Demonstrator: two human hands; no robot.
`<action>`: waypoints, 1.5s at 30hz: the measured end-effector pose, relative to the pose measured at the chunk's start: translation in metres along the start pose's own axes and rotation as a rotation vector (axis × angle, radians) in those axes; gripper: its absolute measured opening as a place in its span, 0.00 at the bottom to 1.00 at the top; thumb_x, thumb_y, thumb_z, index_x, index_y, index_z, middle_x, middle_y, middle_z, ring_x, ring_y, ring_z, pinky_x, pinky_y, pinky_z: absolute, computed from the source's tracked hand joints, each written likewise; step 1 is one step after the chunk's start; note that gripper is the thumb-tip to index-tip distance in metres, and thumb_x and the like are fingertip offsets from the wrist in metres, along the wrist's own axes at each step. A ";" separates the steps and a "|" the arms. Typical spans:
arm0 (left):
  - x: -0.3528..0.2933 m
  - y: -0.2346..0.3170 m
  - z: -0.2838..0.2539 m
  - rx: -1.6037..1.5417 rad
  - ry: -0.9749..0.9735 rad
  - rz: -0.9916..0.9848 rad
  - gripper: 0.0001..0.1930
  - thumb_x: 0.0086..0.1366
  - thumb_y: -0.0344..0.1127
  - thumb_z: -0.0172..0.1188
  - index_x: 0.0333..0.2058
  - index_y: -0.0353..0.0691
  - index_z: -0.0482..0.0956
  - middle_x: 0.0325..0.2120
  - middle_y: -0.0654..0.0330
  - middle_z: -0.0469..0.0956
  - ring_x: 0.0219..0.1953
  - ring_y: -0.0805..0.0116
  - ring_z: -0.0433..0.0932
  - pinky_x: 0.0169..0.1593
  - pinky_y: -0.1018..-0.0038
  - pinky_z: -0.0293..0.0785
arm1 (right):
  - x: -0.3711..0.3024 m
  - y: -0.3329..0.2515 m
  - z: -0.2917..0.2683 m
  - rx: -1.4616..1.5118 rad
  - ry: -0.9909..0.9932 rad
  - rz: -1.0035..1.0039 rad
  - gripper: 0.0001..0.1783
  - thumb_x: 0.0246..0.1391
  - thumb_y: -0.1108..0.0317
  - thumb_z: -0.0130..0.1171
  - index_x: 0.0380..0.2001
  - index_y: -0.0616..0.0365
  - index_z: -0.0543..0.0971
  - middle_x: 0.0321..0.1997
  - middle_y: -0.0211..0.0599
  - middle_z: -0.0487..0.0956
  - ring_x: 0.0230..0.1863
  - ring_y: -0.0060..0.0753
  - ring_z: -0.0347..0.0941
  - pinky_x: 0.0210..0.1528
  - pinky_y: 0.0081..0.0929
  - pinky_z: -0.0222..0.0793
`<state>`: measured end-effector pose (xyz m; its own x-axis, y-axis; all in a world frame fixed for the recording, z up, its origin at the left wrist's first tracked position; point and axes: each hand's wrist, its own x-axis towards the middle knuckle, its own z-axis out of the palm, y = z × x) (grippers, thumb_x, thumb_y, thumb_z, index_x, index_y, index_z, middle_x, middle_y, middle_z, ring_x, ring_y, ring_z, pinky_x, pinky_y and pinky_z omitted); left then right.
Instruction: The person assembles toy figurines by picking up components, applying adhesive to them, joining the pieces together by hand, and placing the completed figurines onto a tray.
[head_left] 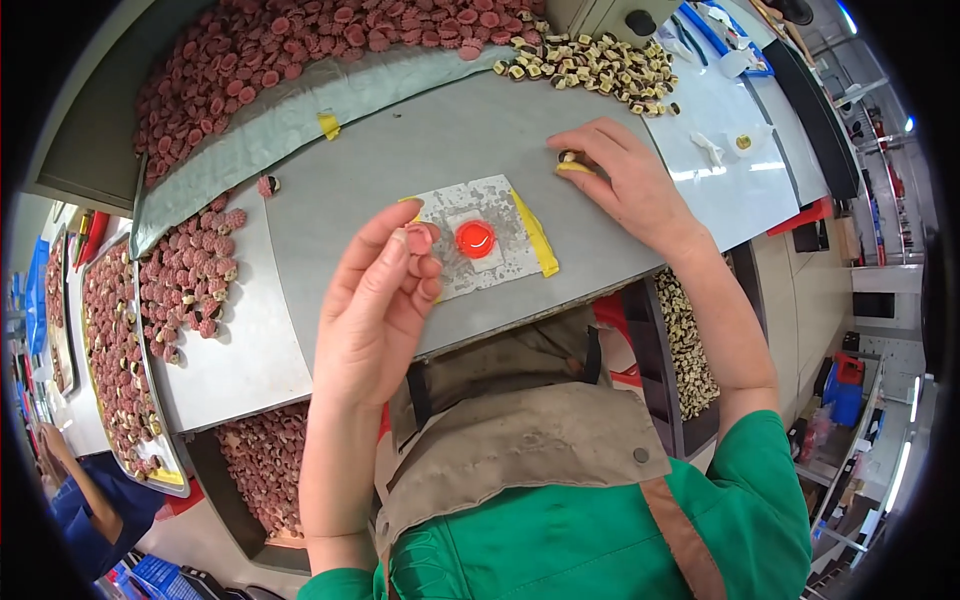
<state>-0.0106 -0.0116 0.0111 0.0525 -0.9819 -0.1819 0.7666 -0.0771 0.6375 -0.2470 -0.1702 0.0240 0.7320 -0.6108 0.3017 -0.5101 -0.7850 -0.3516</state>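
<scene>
My left hand is closed in a pinch on a small pink cup-shaped piece, held above the left edge of a stained white card. On that card sits a round dish of glossy red liquid. Over to the right, my right hand grips a small dark-and-cream piece between thumb and fingers. Something yellow covers the thumb tip. Yellow tape runs along the card's right side. A lone pink-and-dark assembled piece lies off to the left.
A large heap of pink cups lies at the back on a pale green sheet. Dark-and-cream pieces are piled at the back right. Assembled pieces cover the left side. Open drawers of pieces flank my lap. A co-worker's arm shows far left.
</scene>
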 end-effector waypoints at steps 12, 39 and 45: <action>-0.006 -0.008 -0.008 -0.143 -0.029 -0.027 0.19 0.69 0.36 0.50 0.56 0.34 0.66 0.43 0.63 0.73 0.41 0.77 0.74 0.48 0.79 0.71 | 0.005 -0.012 -0.017 -0.007 -0.136 -0.002 0.12 0.54 0.74 0.55 0.43 0.58 0.75 0.41 0.39 0.75 0.43 0.40 0.71 0.45 0.29 0.68; -0.011 -0.014 0.000 -0.038 0.053 0.133 0.16 0.67 0.31 0.54 0.53 0.36 0.69 0.43 0.63 0.73 0.44 0.74 0.74 0.50 0.77 0.70 | 0.015 -0.081 0.033 0.092 -0.043 -0.198 0.12 0.43 0.74 0.62 0.34 0.58 0.76 0.32 0.38 0.72 0.35 0.43 0.71 0.36 0.35 0.69; -0.014 -0.016 0.001 -0.018 0.043 0.143 0.16 0.68 0.34 0.53 0.52 0.35 0.68 0.43 0.62 0.74 0.41 0.76 0.74 0.47 0.79 0.70 | 0.011 -0.079 0.030 0.328 -0.097 -0.033 0.09 0.50 0.75 0.59 0.37 0.59 0.77 0.34 0.37 0.73 0.36 0.34 0.72 0.37 0.29 0.69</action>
<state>-0.0239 0.0030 0.0045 0.1890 -0.9743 -0.1223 0.7609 0.0666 0.6454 -0.1855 -0.1116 0.0288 0.7933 -0.5606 0.2375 -0.3246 -0.7195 -0.6139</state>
